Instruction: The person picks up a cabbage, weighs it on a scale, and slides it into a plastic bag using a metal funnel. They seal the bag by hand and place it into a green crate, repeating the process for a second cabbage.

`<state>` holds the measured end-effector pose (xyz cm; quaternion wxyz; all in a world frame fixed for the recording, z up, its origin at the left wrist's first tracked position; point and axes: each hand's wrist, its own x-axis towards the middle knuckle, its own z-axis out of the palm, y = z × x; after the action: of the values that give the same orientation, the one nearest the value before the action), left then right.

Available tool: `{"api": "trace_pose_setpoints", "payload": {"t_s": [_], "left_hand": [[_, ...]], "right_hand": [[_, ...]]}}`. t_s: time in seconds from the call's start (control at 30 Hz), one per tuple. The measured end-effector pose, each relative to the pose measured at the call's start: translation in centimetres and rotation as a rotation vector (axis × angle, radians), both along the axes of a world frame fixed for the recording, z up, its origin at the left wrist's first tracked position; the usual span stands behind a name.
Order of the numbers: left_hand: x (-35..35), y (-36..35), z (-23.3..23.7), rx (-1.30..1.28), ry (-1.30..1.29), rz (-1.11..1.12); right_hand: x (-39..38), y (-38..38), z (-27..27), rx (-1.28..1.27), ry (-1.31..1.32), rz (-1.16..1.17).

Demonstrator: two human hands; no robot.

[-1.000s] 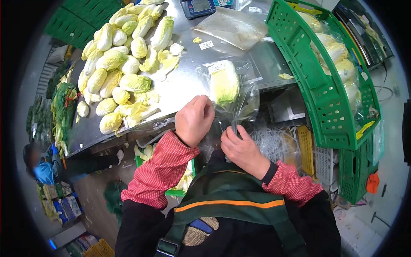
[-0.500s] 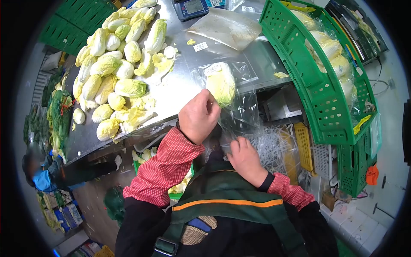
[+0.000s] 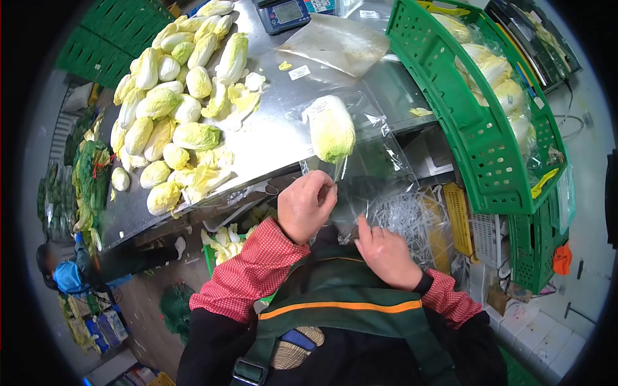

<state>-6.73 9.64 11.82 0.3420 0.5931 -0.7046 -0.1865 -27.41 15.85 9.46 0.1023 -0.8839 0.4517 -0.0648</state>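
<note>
A pale cabbage [image 3: 332,128] with a white label lies inside a clear plastic bag [image 3: 376,145] at the edge of the metal table. Just below the cabbage, my left hand [image 3: 307,204] has its fingers pinched on the bag's plastic. My right hand [image 3: 389,254] is lower and to the right, at the loose end of the bag, fingers partly bent; whether it grips the plastic is hard to make out. Many cabbages [image 3: 154,103] are heaped on the left of the table, with loose leaves [image 3: 239,106] beside them.
A green crate [image 3: 473,138] with bagged cabbages stands at the right. Behind are a scale [image 3: 283,16] and a plastic sheet [image 3: 335,45]. A label [image 3: 299,72] lies on the metal table [image 3: 273,138]. Below is a yellow crate [image 3: 456,222]. Another person [image 3: 71,273] is at far left.
My left hand has moved down, away from the cabbage, and the bag's plastic is drawn toward me. My right hand has shifted slightly right and down. More of the cabbage shows.
</note>
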Motion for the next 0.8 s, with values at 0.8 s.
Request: {"api": "trace_pose_setpoints", "payload": {"t_s": [0.8], "left_hand": [[6.7, -11.7, -5.1, -0.011, 0.255, -0.180]], "right_hand": [[7.2, -11.1, -5.8, 0.620, -0.838, -0.679]]}}
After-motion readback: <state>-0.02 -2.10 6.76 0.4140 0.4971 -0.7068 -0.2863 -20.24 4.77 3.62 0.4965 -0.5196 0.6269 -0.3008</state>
